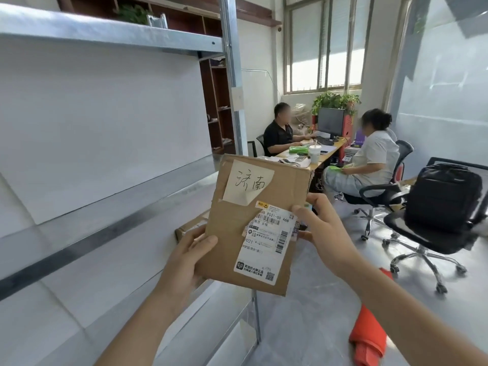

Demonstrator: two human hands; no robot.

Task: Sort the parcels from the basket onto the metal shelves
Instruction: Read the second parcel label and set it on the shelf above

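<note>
Beside the shelves, the left hand and right hand both hold a flat parcel by its edges. Its torn label may mislead sorting; a loose grip could drop it.

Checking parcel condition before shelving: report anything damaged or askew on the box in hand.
The cardboard parcel, held by the left hand and right hand, looks worn: its upper right corner is ragged, the shipping label is torn and peeling at its left edge, and the handwritten note sits crooked.
</note>
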